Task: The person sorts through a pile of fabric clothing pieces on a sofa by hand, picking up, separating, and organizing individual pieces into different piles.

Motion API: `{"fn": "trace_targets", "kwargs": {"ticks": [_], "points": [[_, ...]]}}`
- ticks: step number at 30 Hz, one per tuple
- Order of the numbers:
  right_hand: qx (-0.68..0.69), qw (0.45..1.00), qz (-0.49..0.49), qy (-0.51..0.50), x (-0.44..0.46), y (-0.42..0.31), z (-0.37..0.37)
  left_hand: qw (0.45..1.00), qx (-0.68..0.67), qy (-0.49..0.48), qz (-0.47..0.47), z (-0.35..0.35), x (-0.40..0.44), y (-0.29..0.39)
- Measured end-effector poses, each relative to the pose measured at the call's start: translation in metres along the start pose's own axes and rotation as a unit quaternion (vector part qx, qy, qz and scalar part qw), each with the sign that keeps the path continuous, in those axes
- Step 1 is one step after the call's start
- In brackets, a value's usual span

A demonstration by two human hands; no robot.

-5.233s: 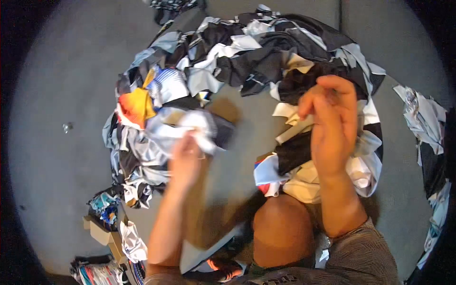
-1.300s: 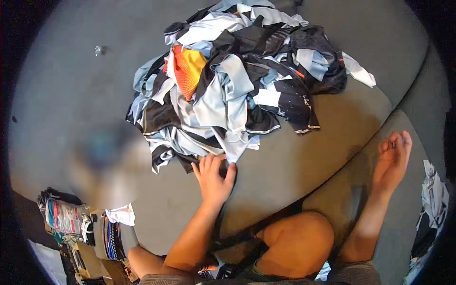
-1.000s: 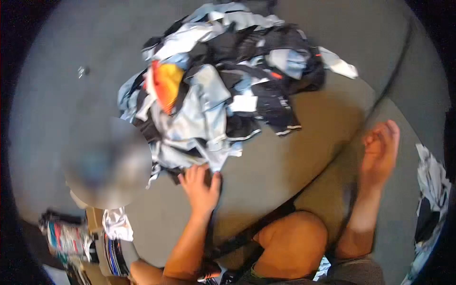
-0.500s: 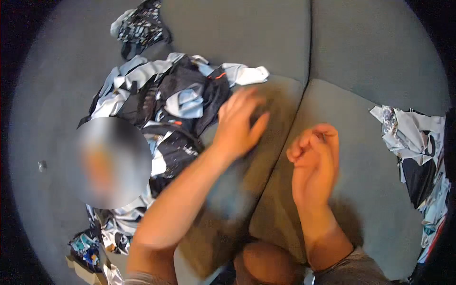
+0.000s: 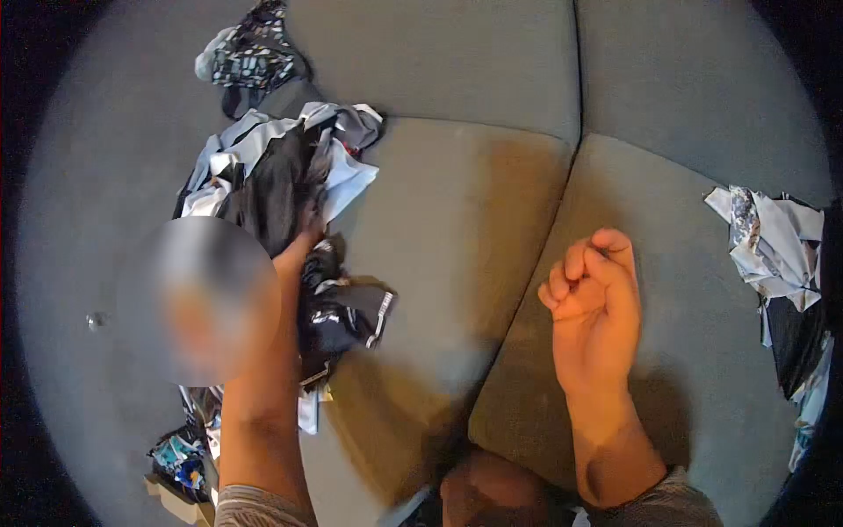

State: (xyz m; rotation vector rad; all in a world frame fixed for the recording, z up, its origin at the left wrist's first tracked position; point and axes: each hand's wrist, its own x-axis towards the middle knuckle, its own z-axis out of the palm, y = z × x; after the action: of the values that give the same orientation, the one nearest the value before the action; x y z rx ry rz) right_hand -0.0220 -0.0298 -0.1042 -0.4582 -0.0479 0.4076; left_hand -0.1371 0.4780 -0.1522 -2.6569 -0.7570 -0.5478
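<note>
My left hand (image 5: 299,250) reaches into a heap of crumpled clothes (image 5: 272,180) on the left part of the sofa. Dark cloth and a blurred round patch cover most of it, so its fingers are hidden. Beside the wrist lies a shiny black garment with white edging (image 5: 347,316), and a light blue piece (image 5: 349,180) sticks out above the hand. Over the right seat cushion hovers my right hand (image 5: 595,303), palm side showing and fingers curled in. I see nothing in it.
A black-and-white patterned garment (image 5: 255,63) lies at the upper left. Another clothes pile (image 5: 773,246) sits along the right edge. At the lower left is a cardboard box (image 5: 176,501) with colourful items. A seam (image 5: 536,272) divides the grey seat cushions.
My left hand has moved left into the heap. The heap's right side, with its white and dark pieces, has shifted left, baring more cushion. My right hand stays curled, nearly in place.
</note>
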Motion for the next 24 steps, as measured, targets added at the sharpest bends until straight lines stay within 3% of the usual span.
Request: {"fn": "trace_targets", "kwargs": {"ticks": [2,5,6,12,13,14,16,17,18,20,22,24], "points": [[-0.015,1.000,0.000,-0.012,-0.004,0.002,-0.001,0.998,0.043,0.003,-0.055,-0.031,-0.037,-0.038],[-0.028,0.999,0.003,-0.023,-0.007,0.004,-0.001,0.998,0.035,-0.001,-0.053,-0.077,-0.097,-0.083],[-0.033,0.999,0.005,-0.027,-0.007,0.005,-0.002,0.998,0.033,-0.004,-0.052,-0.092,-0.080,-0.108],[-0.048,0.997,0.021,-0.054,-0.011,0.011,-0.002,0.998,0.000,-0.035,-0.042,-0.150,-0.229,-0.122],[-0.048,0.997,0.022,-0.054,-0.011,0.010,0.003,0.986,-0.029,-0.112,-0.123,-0.173,-0.271,-0.117],[-0.047,0.997,0.021,-0.054,-0.011,0.011,0.007,0.985,-0.030,-0.115,-0.122,-0.187,-0.306,-0.107],[-0.047,0.997,0.023,-0.051,-0.009,0.010,0.008,0.988,-0.036,-0.062,-0.138,-0.228,-0.336,-0.016],[-0.048,0.997,0.026,-0.049,-0.009,0.011,0.007,0.987,0.149,0.060,0.016,-0.256,-0.334,0.035],[-0.052,0.997,0.031,-0.046,-0.009,0.012,0.005,0.987,0.148,0.054,0.014,-0.248,-0.347,0.032],[-0.062,0.997,0.031,-0.038,-0.009,0.012,0.001,0.968,0.045,0.139,-0.203,-0.214,-0.401,0.021],[-0.069,0.996,0.032,-0.037,-0.008,0.015,0.002,0.882,-0.054,0.221,-0.412,-0.193,-0.439,0.011],[-0.065,0.996,0.042,-0.045,-0.010,0.021,0.004,0.884,-0.104,0.207,-0.405,-0.205,-0.391,0.033]]}}
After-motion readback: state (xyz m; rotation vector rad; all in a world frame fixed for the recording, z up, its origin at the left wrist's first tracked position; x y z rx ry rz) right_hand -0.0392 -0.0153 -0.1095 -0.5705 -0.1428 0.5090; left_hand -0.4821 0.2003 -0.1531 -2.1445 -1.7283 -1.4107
